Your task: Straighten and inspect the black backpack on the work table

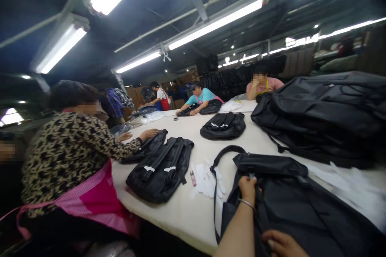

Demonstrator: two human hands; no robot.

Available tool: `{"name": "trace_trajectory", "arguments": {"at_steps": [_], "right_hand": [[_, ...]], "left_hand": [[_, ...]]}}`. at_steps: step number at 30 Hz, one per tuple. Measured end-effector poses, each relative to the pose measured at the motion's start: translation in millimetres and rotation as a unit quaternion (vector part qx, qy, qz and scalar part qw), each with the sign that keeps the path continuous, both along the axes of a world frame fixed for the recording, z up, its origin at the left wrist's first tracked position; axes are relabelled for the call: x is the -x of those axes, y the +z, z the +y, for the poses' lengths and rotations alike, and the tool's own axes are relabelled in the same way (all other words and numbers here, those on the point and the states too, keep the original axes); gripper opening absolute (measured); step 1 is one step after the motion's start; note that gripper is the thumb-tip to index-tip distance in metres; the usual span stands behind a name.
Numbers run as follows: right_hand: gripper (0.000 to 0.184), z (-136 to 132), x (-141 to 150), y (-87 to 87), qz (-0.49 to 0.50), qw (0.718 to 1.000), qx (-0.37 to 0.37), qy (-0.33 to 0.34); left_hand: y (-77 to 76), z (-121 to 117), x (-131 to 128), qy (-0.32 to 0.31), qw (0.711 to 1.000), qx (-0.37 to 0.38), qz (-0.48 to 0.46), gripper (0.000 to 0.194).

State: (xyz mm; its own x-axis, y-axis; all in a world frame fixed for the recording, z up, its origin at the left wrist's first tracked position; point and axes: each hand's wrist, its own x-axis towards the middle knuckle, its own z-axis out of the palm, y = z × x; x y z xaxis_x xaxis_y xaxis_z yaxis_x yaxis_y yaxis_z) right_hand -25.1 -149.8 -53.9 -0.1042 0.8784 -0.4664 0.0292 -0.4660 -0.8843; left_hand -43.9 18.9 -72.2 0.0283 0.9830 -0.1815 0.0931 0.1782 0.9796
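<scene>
Left hand [247, 190]: clenched on backpack [289, 209]
Right hand [282, 244]: against same backpack, grip unclear
Beside: white pieces [208, 180], pink bottle [193, 178], second backpack [159, 170] on table [169, 213]

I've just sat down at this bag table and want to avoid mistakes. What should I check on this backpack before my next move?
1. Left hand on the black backpack: ok, it sits near the top, though the grip is hard to judge.
2. Right hand on the backpack: cannot tell, as it is cut off at the frame's edge.
3. Strap loop free of both hands: ok.
4. White pieces kept off the backpack: cannot tell, as they lie right by the strap.
5. Co-worker's hand out of the way: ok, it rests on a separate black bag.
</scene>
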Motion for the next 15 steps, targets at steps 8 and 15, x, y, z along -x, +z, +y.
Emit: {"name": "trace_trajectory", "arguments": {"at_steps": [8,15], "right_hand": [[0.030,-11.5,2.7,19.3,0.091,0.993,0.058,-0.040],[0.036,-47.4,-54.1,45.0,-0.191,0.964,-0.178,-0.048]], "left_hand": [[12.6,-4.1,-2.2,-0.039,0.980,-0.065,0.182,0.018],[52.0,-32.9,19.9,-0.038,0.931,-0.234,0.278,0.040]]}}
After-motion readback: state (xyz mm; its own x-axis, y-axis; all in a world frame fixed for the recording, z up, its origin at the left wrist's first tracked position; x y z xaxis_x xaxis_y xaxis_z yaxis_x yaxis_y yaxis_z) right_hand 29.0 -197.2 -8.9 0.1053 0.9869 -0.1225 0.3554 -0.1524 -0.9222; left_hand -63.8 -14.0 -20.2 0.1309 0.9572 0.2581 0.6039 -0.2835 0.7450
